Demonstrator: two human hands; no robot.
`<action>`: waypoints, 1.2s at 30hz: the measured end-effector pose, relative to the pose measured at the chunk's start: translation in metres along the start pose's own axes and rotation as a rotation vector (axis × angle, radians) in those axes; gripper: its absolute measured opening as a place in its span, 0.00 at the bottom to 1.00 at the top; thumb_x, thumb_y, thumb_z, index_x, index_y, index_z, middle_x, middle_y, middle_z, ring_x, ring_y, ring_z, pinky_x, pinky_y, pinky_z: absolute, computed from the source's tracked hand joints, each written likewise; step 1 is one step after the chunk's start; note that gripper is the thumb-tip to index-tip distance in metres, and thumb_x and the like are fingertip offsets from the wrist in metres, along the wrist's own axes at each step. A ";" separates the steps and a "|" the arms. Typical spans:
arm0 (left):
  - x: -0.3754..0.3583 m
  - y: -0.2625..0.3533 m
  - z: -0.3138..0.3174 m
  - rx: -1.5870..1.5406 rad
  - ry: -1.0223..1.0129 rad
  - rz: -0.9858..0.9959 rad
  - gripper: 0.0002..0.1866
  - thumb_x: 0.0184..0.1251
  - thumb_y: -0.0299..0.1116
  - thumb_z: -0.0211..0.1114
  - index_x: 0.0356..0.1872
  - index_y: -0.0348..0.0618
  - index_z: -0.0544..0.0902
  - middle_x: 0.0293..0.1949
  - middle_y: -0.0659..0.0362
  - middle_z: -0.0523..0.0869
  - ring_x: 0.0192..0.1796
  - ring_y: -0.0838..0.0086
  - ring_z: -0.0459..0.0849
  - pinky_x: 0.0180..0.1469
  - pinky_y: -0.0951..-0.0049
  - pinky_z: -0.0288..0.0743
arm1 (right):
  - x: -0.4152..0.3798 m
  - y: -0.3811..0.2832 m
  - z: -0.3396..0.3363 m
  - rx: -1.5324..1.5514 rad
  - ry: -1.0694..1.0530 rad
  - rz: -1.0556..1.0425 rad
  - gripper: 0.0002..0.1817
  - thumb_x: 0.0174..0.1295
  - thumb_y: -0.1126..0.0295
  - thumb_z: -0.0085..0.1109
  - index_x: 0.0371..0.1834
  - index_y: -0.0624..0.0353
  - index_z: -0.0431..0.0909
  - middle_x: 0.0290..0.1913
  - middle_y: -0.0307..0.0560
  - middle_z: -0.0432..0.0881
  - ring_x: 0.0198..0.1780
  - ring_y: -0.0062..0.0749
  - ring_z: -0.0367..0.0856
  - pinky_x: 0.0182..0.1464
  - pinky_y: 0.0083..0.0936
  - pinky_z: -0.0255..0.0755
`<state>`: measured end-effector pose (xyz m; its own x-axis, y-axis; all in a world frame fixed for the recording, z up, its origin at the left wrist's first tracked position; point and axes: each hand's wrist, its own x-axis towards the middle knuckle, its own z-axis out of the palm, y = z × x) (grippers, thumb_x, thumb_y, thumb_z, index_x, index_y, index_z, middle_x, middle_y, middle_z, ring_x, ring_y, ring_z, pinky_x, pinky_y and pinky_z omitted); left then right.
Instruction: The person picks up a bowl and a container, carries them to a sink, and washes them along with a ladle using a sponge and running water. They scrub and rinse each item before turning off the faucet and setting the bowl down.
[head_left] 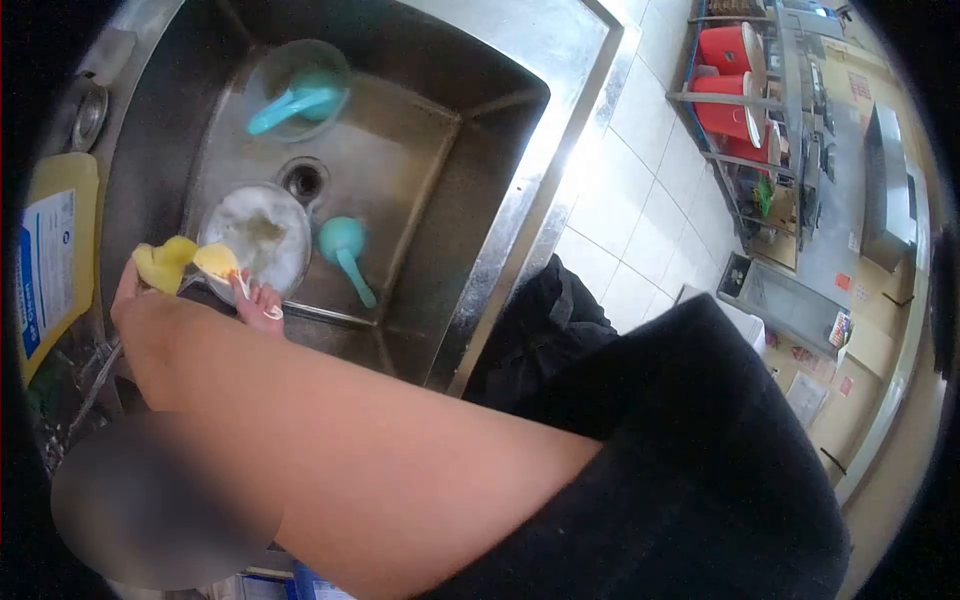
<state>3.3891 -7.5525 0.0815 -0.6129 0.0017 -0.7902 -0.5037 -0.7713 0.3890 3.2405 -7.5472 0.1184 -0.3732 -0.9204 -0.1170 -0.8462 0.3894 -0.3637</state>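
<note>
Yellow sponge and pale-yellow item held over the sink.

The left fingers (127,292) curl around the yellow sponge (165,264); the right fingers (262,303), partly hidden by the left arm (330,430), close on the rounded pale-yellow item (215,261), marked reddish. Close by them sits the foamy bowl (284,222) in the sink (410,150), a teal ladle (342,240) just beside it. Farther from the fingers, past the drain (303,179), lies a translucent bowl (265,82) holding another teal ladle (290,104).
</note>
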 end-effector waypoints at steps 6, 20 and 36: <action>0.011 -0.003 -0.019 -0.107 0.012 0.013 0.18 0.59 0.46 0.49 0.41 0.43 0.67 0.13 0.68 0.56 0.12 0.86 0.52 0.11 0.87 0.47 | 0.016 -0.007 -0.010 -0.024 -0.013 -0.037 0.09 0.46 0.66 0.51 0.30 0.54 0.76 0.34 0.45 0.77 0.37 0.40 0.75 0.35 0.38 0.70; 0.014 -0.033 -0.047 -0.206 0.193 0.306 0.10 0.60 0.36 0.48 0.38 0.43 0.69 0.24 0.63 0.70 0.20 0.84 0.65 0.20 0.85 0.61 | -0.021 0.009 0.021 0.086 0.213 -0.096 0.09 0.46 0.64 0.50 0.28 0.56 0.74 0.32 0.50 0.73 0.35 0.42 0.74 0.32 0.36 0.69; 0.027 0.012 -0.004 -0.314 0.013 0.306 0.11 0.54 0.24 0.46 0.40 0.37 0.65 0.37 0.53 0.74 0.18 0.85 0.62 0.17 0.90 0.59 | -0.061 0.050 0.057 0.580 0.490 0.446 0.11 0.46 0.74 0.51 0.35 0.60 0.74 0.32 0.55 0.74 0.33 0.47 0.73 0.37 0.34 0.67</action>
<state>3.3685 -7.5644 0.0630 -0.6964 -0.2638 -0.6675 -0.0891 -0.8911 0.4450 3.2422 -7.4739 0.0542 -0.8568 -0.5157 0.0011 -0.3058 0.5063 -0.8063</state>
